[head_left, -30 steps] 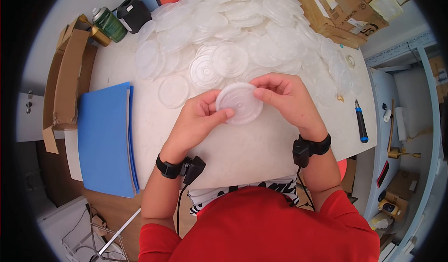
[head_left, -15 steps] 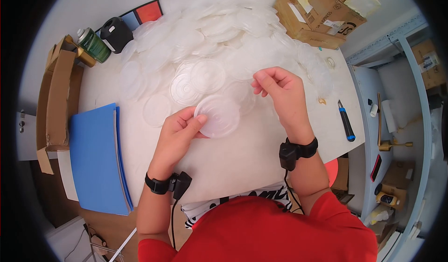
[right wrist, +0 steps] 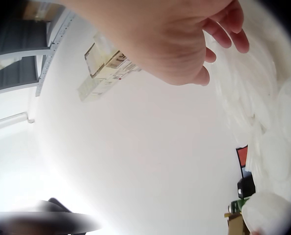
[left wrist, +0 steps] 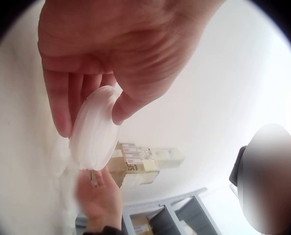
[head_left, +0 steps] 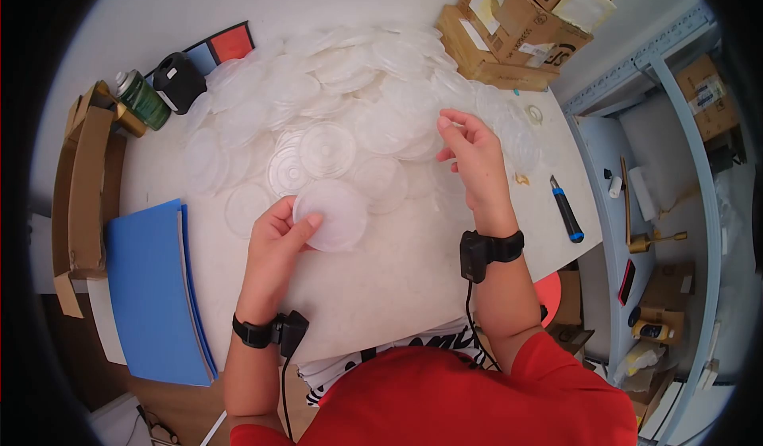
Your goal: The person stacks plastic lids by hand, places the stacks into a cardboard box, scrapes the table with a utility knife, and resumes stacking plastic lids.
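My left hand (head_left: 274,235) pinches a small stack of round, translucent plastic lids (head_left: 340,222) at its left edge, thumb on top. Seen side-on in the left wrist view, the stack (left wrist: 94,129) is thick and ridged, with fingers behind it. My right hand (head_left: 479,164) hovers over the right part of the table near the lid pile, fingers loosely bent and holding nothing. A wide heap of similar lids (head_left: 350,68) covers the back of the table. Close beyond the held stack, a loose lid (head_left: 327,150) lies on another ridged lid (head_left: 288,172).
Blue folders (head_left: 151,287) lie at the left, by an open cardboard box (head_left: 83,191). A green can (head_left: 143,100) and a black bottle (head_left: 179,84) stand behind. At the right are a utility knife (head_left: 567,210), cardboard boxes (head_left: 517,36) and a metal shelf (head_left: 675,112).
My right hand has let go of the lid stack and moved away to the right. The left hand keeps hold of the stack. The head view has turned, so the scene sits lower and further left.
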Tool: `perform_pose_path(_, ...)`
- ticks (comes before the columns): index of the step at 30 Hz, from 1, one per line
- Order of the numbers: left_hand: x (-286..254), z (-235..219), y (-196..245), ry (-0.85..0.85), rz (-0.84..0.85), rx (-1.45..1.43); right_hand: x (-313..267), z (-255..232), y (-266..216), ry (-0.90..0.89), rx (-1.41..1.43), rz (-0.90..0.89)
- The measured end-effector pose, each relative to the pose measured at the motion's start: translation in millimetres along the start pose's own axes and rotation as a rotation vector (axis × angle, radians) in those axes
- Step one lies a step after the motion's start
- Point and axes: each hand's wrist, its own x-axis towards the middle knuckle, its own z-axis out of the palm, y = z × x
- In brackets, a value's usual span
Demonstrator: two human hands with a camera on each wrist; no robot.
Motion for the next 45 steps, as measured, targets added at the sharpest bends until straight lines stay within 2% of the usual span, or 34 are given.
perform_pose_path(5, 0.4, 2.5, 4.7, 0.039, 0.021, -0.108, -0.4, -1.4, -1.3, -0.062, 0.0, 0.046)
perform_pose_path(7, -0.4, -0.8, 6.1, 0.078, 0.018, -0.117, -2.4, 1.8, -4.1, -0.019, -0.007, 0.052)
perform_pose_path(11, 1.7, -1.4, 4.7, 0.041, 0.016, -0.136, -2.2, 0.1, -4.6, -0.011, -0.015, 0.053)
perform_pose_path(15, 3.0, -2.6, 3.5, 0.009, 0.01, -0.099, 0.8, -1.9, 0.3, 0.052, 0.01, -0.016)
perform_pose_path(17, 2.8, -2.7, 3.9, 0.006, 0.01, -0.107, 4.9, -3.7, 6.0, 0.179, 0.041, -0.134)
perform_pose_path(21, 3.9, -2.5, 2.7, -0.017, 0.002, -0.098, -3.3, -2.4, -0.5, 0.182, 0.143, -0.225)
perform_pose_path(24, 3.9, -2.9, 3.3, -0.029, -0.003, -0.116, -13.9, 3.5, -5.5, 0.098, 0.225, -0.266)
perform_pose_path(26, 3.3, -3.1, 3.3, -0.03, -0.005, -0.131, -21.3, 8.4, -7.1, -0.132, 0.374, -0.256)
perform_pose_path(27, 3.5, -3.1, 2.5, -0.031, 0.0, -0.105, -26.7, 11.4, -7.9, -0.134, 0.376, -0.253)
perform_pose_path(29, 3.3, -2.8, 2.7, -0.034, 0.004, -0.079, -38.1, 18.3, -10.1, -0.505, 0.408, -0.036)
perform_pose_path(30, 2.4, -1.8, 3.4, -0.036, 0.005, -0.126, -43.3, 22.6, -11.1, -0.5, 0.407, -0.035)
perform_pose_path(32, 3.2, -0.4, 4.1, -0.042, 0.005, -0.177, -50.3, 30.1, -12.5, -0.626, 0.244, 0.003)
perform_pose_path(35, 3.4, -3.2, 4.0, -0.063, -0.017, -0.265, -50.3, 35.8, -3.3, -0.616, 0.183, -0.03)
perform_pose_path(41, -0.1, -1.5, 0.9, -0.087, 0.013, -0.133, -50.5, 38.0, -2.0, -0.583, 0.117, -0.038)
perform_pose_path(42, -1.1, 1.0, 3.0, -0.078, 0.013, -0.044, -50.3, 38.4, -0.1, -0.588, 0.117, -0.038)
perform_pose_path(43, -2.0, 3.0, 5.0, -0.068, 0.012, 0.046, -49.8, 39.2, 3.3, -0.565, 0.081, -0.084)
perform_pose_path(45, -3.4, 5.3, 8.5, -0.068, 0.002, 0.029, -50.9, 41.4, 4.5, -0.55, 0.049, -0.129)
